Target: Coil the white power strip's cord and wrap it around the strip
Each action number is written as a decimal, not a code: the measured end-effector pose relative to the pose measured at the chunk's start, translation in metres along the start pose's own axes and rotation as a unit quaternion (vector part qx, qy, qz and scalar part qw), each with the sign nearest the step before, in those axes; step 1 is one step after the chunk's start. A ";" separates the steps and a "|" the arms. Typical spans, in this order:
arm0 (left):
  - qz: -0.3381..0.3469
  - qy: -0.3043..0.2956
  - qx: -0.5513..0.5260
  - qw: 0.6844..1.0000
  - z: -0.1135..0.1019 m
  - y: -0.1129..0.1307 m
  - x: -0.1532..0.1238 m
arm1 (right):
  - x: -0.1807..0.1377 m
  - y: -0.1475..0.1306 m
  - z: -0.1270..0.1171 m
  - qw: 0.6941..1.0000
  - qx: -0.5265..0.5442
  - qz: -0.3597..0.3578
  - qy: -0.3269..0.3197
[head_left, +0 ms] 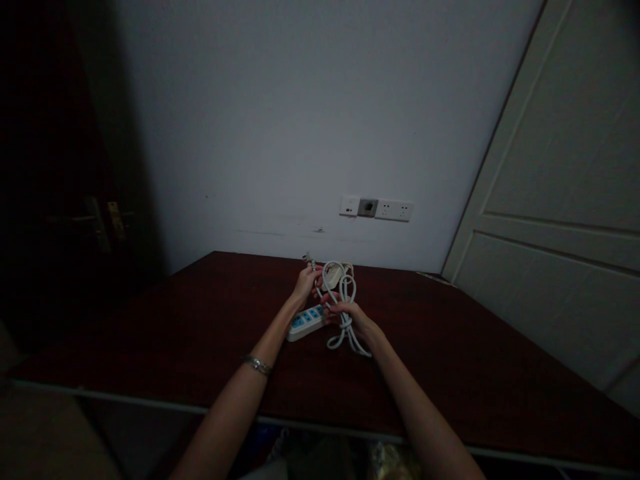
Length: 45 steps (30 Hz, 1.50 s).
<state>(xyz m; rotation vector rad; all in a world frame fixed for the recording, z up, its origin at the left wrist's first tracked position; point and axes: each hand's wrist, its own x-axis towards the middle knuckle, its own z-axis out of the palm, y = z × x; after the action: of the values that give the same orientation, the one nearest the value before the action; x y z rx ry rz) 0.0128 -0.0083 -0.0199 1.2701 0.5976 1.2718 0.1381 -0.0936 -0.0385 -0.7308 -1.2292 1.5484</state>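
Closed around the plug end of a white power cord, my left hand holds it up with the plug pointing toward the wall. My right hand grips the same cord, which is gathered in a looped bundle. Below and between the hands, a white power strip with blue sockets lies on the dark red table; my right fingers cover its far end. Just behind the cord loops sits another pale, box-shaped thing with a cord, partly hidden.
A dark red table stretches to the wall. Wall sockets and a switch plate sit above its back edge. To the right stands a pale panelled door; at left is a dark door with a handle.
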 end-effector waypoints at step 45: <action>-0.023 0.008 0.279 0.960 -0.004 -0.011 -0.030 | 0.004 -0.018 -0.025 0.971 0.078 -0.211 0.086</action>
<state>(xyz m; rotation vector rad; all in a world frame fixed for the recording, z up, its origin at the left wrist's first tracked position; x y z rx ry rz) 0.0054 -0.0322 -0.0395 1.6925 1.0410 1.1089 0.1650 -0.0815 -0.0288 -0.4535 -1.0388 1.1882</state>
